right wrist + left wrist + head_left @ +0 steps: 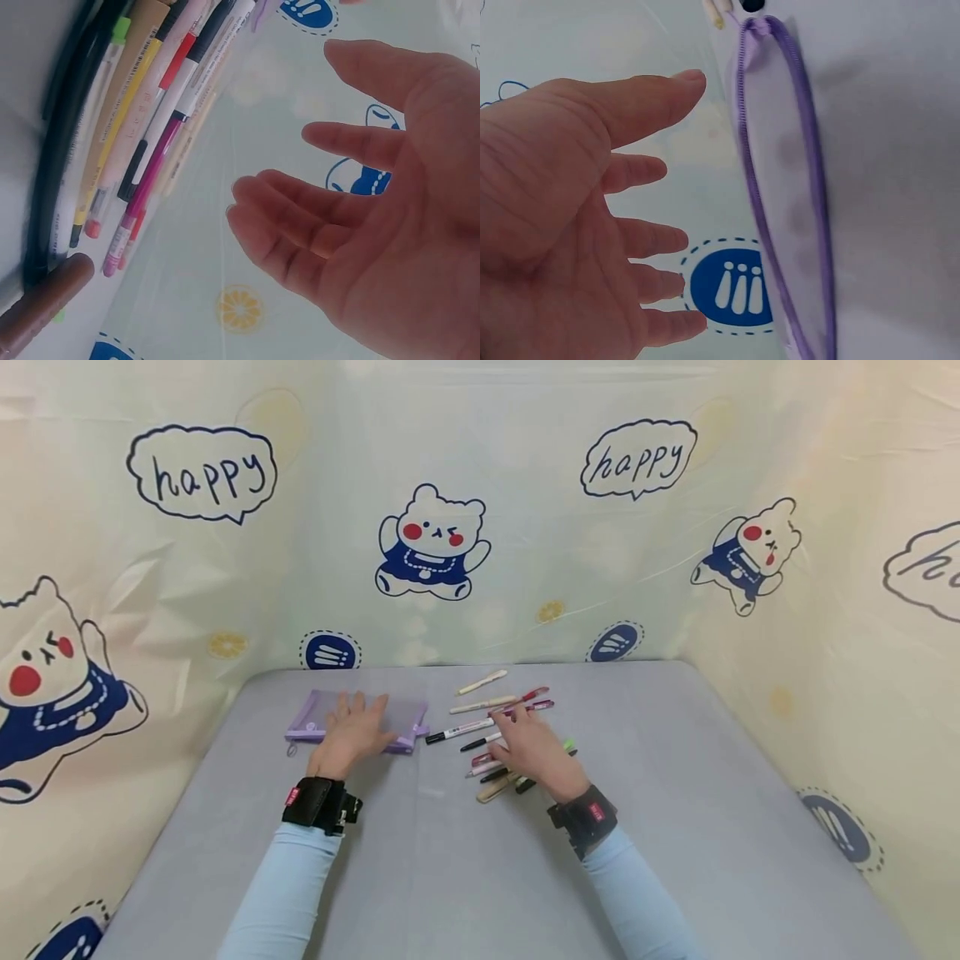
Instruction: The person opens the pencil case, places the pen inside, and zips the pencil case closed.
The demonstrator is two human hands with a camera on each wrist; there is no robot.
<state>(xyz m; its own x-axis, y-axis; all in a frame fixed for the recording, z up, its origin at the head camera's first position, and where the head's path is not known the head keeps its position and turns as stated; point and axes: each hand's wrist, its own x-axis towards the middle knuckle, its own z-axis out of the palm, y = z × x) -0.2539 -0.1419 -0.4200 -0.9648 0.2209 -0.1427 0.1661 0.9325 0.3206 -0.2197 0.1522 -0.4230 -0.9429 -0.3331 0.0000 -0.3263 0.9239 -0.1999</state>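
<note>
A translucent purple zip pouch (411, 712) lies flat on the left part of the table. My left hand (349, 732) is over it with fingers spread; in the left wrist view a gap shows between that hand (562, 217) and the pouch's purple zipper edge (808, 127). To the right lies a loose group of pens, among them a white marker with a black end (467, 730) and a cream pen (482, 704). Above these hovers my right hand (536, 752), its fingers loosely bent and holding nothing. A magenta pen (154, 169) shows clearly in the right wrist view.
The grey tabletop (435, 868) reaches back to a printed cloth backdrop (525, 460). One cream pen (481, 682) lies apart at the far side. A thick brown-barrelled pen (49, 304) points out from the group near the right hand.
</note>
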